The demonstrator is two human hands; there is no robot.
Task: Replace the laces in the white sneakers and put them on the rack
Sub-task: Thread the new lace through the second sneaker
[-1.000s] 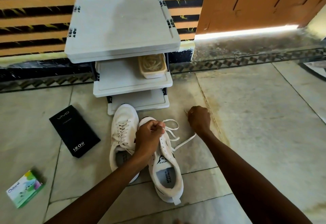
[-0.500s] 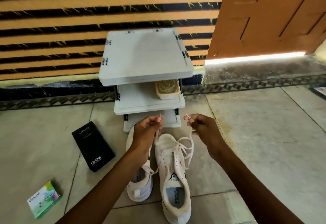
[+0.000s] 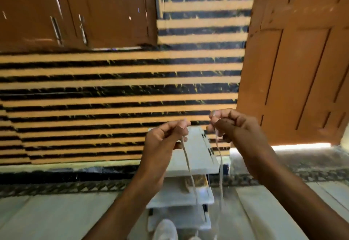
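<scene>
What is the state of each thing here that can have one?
rack: upright against the wall
sneaker: on the floor, before the rack
lace: two strands, pulled upward
left hand: raised, pinches one strand
right hand: raised, pinches the other strand
cabinet doors: shut

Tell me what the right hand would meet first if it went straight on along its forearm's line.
Probably the striped wall. The right hand, pinching a lace, points up and leftward; that line seems to pass just above the left hand. Depth is unclear, so a brush there is possible.
</scene>
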